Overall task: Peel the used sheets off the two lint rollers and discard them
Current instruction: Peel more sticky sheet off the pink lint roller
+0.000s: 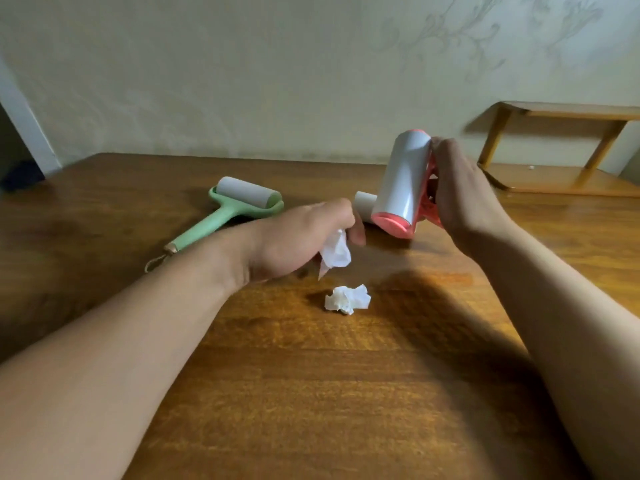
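Nearest on the wooden counter [311, 393] lay a crumpled sheet [347, 298], a white wad by itself between the two forearms. Just behind it the left hand [304, 237] hung above the counter, its fingers curled and pinching a second peeled sheet [334, 252], which dangled crinkled below the fingertips.

The step in hand appeared to be getting rid of this piece. To do it well, the hand would need to ball the sheet sticky side inward so that it did not cling to the fingers. No bin was in view, so dropping it right beside the wad seemed the tidy choice. If the adhesive held on, a rub of the thumb would likely free it.

Further back on the right, the right hand [460, 199] was wrapped round the frame of the pink lint roller [403, 183], holding it tilted with one pink end cap toward the camera. Its roll looked clean white. Whether its lower end touched the counter could not be told. A small white roll [365, 202] lay just behind it.

Off to the left the green lint roller [242, 206] lay flat on the counter, clear of both hands. Whether its outer sheet was used could not be told. Farthest right, a wooden shelf [554, 150] stood against the pale wall.
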